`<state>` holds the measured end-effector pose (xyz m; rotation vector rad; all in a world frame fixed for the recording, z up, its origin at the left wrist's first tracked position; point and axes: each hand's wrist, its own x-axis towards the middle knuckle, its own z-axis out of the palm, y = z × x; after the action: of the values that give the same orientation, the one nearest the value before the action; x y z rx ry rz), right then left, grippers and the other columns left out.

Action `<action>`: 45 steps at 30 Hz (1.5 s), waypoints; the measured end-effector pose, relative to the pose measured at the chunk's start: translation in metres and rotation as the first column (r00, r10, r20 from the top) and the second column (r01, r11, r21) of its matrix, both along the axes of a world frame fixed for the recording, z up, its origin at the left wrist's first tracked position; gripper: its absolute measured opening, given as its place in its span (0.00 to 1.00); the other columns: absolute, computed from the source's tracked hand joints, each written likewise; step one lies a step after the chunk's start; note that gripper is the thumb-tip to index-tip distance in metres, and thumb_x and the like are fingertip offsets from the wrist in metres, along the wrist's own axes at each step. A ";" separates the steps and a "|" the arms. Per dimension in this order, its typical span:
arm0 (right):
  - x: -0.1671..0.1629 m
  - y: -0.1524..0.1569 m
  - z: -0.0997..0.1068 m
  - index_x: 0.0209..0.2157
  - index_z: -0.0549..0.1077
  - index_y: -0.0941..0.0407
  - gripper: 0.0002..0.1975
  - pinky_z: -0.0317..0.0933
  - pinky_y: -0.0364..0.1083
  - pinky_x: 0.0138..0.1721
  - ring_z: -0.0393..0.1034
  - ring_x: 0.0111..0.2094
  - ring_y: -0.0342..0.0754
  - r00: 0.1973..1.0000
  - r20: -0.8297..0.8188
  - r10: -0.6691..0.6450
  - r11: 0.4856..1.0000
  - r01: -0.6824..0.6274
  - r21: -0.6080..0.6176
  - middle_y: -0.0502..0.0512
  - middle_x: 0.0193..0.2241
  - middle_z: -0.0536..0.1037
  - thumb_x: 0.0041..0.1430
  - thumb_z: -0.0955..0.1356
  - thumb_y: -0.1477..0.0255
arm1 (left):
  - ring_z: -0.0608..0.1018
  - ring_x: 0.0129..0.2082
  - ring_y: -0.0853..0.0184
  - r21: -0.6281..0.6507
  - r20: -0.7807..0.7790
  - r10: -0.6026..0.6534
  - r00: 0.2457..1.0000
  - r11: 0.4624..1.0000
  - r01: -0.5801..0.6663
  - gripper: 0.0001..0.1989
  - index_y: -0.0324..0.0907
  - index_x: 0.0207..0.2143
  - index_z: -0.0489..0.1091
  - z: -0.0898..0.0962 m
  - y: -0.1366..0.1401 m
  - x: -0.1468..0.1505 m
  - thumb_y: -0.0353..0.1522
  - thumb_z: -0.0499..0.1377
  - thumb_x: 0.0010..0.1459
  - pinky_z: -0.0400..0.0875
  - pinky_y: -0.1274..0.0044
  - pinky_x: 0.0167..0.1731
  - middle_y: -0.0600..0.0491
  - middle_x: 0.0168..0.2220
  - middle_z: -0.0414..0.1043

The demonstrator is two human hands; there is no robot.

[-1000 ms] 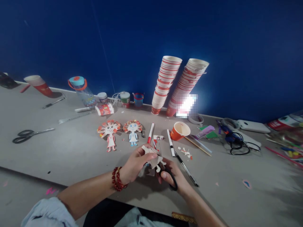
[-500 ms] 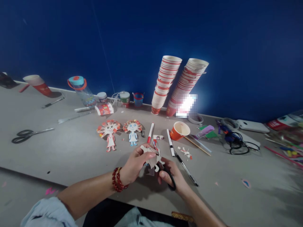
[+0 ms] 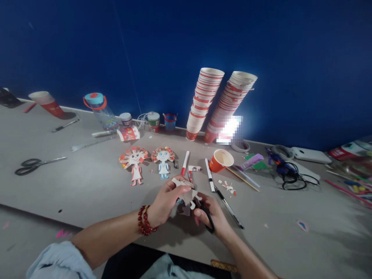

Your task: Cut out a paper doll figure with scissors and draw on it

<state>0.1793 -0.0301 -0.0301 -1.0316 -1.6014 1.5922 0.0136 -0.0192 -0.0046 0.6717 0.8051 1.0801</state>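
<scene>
My left hand [image 3: 167,201] pinches a pale paper cutout [image 3: 187,195] between thumb and fingers, its outline jagged with small limb-like ends. My right hand [image 3: 211,213] is closed around black-handled scissors [image 3: 209,223], whose blades are mostly hidden behind the paper. Just beyond my hands lie two finished-looking paper dolls: one in a red-edged dress [image 3: 135,166], the other in a blue-edged dress [image 3: 163,162]. A red marker [image 3: 185,162] and a black-capped marker [image 3: 209,175] lie close to the paper, along with a black pen [image 3: 229,209].
Two tall stacks of paper cups [image 3: 202,104] lean at the back by the blue wall. A single orange cup [image 3: 221,161] stands near paper scraps [image 3: 228,187]. Other scissors [image 3: 36,165] and a water bottle [image 3: 101,112] are leftward; a glue gun [image 3: 283,166] is rightward.
The scissors and my right hand have shifted very slightly to the left against the cutout. My left hand keeps its hold, and the things on the table stay put.
</scene>
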 end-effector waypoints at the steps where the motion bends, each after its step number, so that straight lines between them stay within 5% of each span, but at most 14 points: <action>1: 0.000 0.000 0.000 0.29 0.64 0.56 0.30 0.50 0.40 0.17 0.59 0.15 0.40 1.000 0.002 -0.001 1.000 0.001 0.004 0.45 0.15 0.66 0.48 0.67 0.41 | 0.71 0.25 0.71 0.000 -0.001 0.001 1.000 1.000 -0.001 0.09 0.40 0.29 0.67 0.001 0.000 0.000 0.34 0.65 0.50 0.66 0.78 0.28 0.57 0.25 0.68; 45: -0.004 -0.002 -0.003 0.27 0.64 0.56 0.30 0.47 0.40 0.16 0.57 0.13 0.40 0.997 0.032 -0.073 0.996 0.072 0.045 0.47 0.12 0.66 0.50 0.66 0.41 | 0.70 0.26 0.72 -0.013 0.051 0.015 0.999 1.000 -0.014 0.06 0.40 0.31 0.68 -0.005 0.000 0.002 0.31 0.63 0.52 0.64 0.80 0.30 0.57 0.27 0.69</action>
<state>0.1754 -0.0323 -0.0327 -1.0866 -1.5959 1.4929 0.0158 -0.0196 -0.0093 0.6264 0.7729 1.1005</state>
